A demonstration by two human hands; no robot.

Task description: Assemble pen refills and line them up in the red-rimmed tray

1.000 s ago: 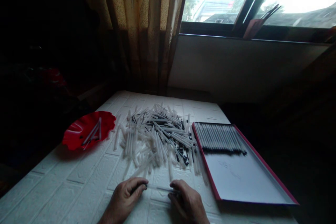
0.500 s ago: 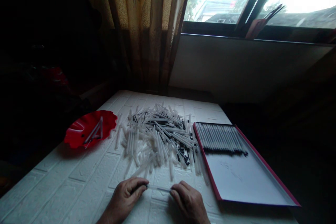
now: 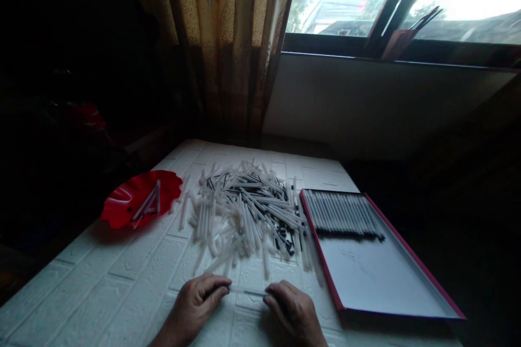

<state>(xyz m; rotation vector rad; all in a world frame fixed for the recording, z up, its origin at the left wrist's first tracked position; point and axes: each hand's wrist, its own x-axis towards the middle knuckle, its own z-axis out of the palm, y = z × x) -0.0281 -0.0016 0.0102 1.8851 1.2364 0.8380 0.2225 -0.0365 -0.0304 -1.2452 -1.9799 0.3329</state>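
Observation:
Between my two hands, low over the near part of the table, stretches a thin translucent pen-like tube [image 3: 249, 292]. My left hand [image 3: 199, 303] pinches its dark left end between thumb and fingertips. At the other end, my right hand [image 3: 293, 308] is closed with thumb and forefinger on the tube. Just beyond lies a loose pile of similar clear tubes [image 3: 248, 211], with small black caps [image 3: 282, 232] mixed in at its right side. A shallow box [image 3: 353, 279] with a pinkish-red rim stands to the right. In its far part is a row of black-ended tubes [image 3: 345, 216] laid side by side.
At the table's left edge, a red scalloped dish [image 3: 118, 203] holds a few tubes. The table [image 3: 134, 271] has a white brick-patterned cover. Behind it hang a yellowish curtain [image 3: 223, 38] and a window [image 3: 345, 0] with a dark frame.
Almost nothing differs. Both hands keep their pinch on the tube, and my right hand has shifted very slightly.

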